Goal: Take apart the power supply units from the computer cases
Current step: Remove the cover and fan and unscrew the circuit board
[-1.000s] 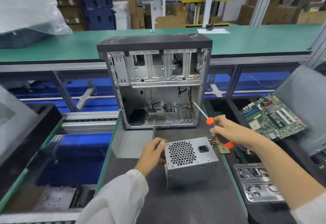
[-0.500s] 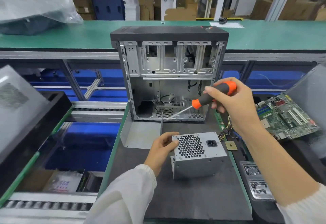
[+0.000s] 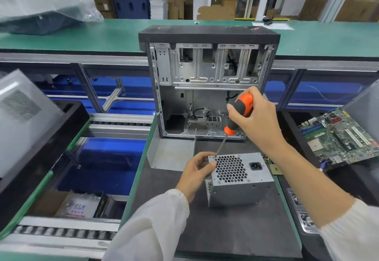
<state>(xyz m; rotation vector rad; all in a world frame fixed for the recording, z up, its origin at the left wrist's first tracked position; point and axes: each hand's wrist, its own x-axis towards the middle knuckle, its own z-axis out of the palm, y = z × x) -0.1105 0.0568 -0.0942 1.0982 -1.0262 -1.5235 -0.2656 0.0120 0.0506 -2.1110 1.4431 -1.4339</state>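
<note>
The power supply unit (image 3: 241, 178) sits out of the computer case (image 3: 209, 84), on the dark tabletop (image 3: 225, 230) at the case's 6 o'clock. The left hand (image 3: 196, 170) grips its 9 o'clock edge; the right hand (image 3: 256, 121) holds the screwdriver (image 3: 235, 117), tip at the 11 o'clock corner screw. This looks like unscrewing the housing; next, seat the tip squarely and turn

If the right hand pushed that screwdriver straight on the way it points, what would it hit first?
Most likely the power supply unit: the right hand aims the screwdriver down at its rear left corner, where the tip already seems to touch, close to the left hand fingertips.
</note>
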